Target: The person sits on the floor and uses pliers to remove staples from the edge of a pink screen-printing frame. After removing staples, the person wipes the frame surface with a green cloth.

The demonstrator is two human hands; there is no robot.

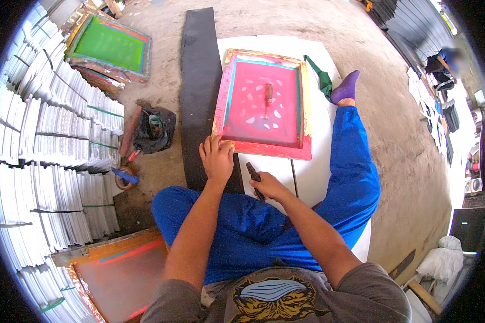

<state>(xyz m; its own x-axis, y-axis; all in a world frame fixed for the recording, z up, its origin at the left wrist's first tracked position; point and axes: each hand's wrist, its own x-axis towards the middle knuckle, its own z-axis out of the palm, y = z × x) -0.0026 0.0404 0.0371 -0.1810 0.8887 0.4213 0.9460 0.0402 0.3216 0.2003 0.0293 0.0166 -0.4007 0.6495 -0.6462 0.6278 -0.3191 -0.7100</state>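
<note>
In front of me lies a screen printing frame (305,107) with pink mesh, pale cut-out shapes and paint-stained wooden edges. A brown-handled tool (268,94) rests on the mesh. My left hand (217,160) is at the frame's near left corner, its fingers curled over the edge. Just below the near edge, my right hand (270,187) is closed around a black elongated hand tool (254,173), which points up and away from me; its exact kind is unclear. White sheets (320,129) lie under the frame, with a long black strip (196,81) along their left side.
Stacks of bundled white sheets (64,132) line the left. Near them are a black plastic bag (156,129), a tape roll (125,178) and a green-mesh frame (110,46). Another frame (118,274) lies at lower left. Green cloth (323,81) lies by my foot. A person (447,64) is far right.
</note>
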